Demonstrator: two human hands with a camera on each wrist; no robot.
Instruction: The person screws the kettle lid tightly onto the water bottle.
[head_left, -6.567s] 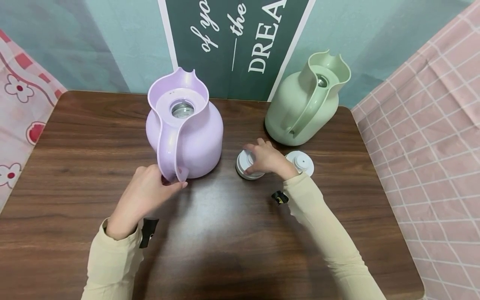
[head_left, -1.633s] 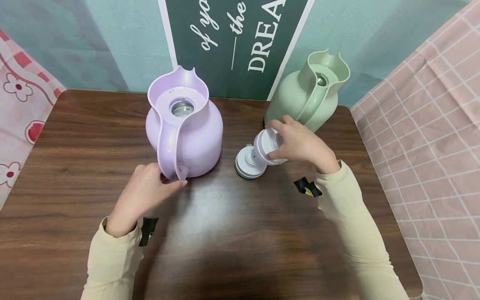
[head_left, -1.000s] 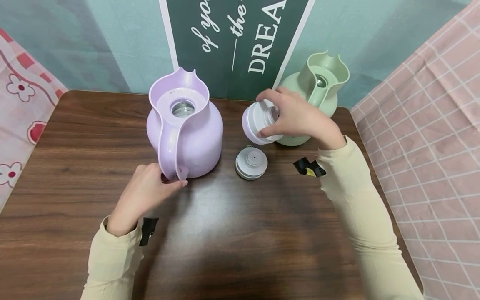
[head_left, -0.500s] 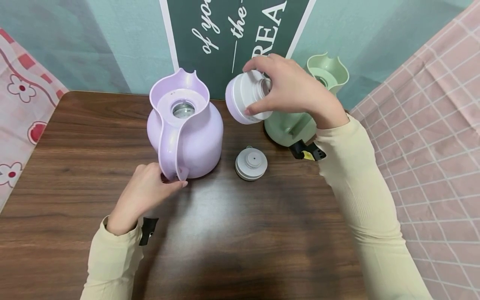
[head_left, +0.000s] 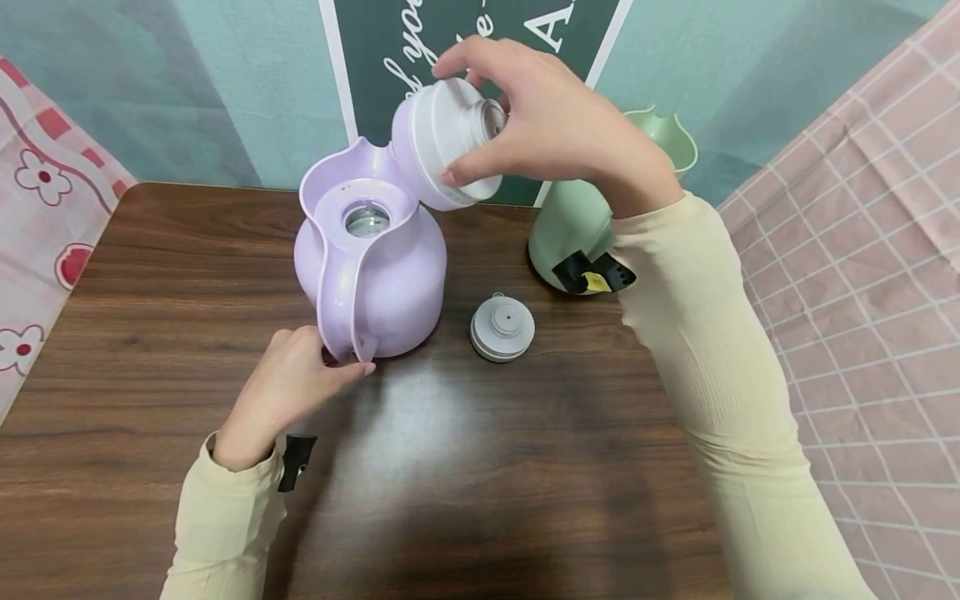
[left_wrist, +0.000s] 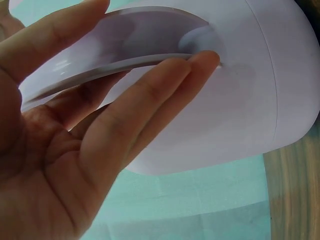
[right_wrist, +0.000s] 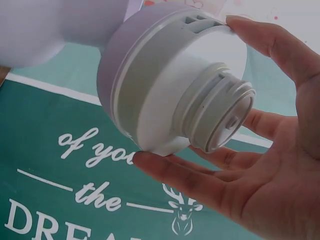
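Observation:
A lilac thermos jug point(head_left: 405, 283), its top uncovered, stands left of centre on the table. My left hand point(head_left: 288, 392) holds the lower part of its handle point(head_left: 339, 292); in the left wrist view, fingers point(left_wrist: 135, 105) lie on both sides of that handle. Up beside the jug's rim, my right hand point(head_left: 551, 117) pinches a white-and-lilac lid point(head_left: 442, 137) by its edge, thumb on one side and fingers on the other. The lid is tilted, its threaded stopper point(right_wrist: 215, 112) turned toward the palm. It overlaps the jug's rim in the head view.
A second white lid point(head_left: 502, 327) sits on the brown table point(head_left: 450, 500), stopper up, right of the lilac jug. Behind the right forearm stands a green thermos jug point(head_left: 570, 225), partly covered. A lettered cloth point(head_left: 367, 50) hangs at the back.
My right hand has let go of the one lid, picked up the lilac-edged lid and carried it up and left to the lilac jug's rim. The left hand has stayed on the handle.

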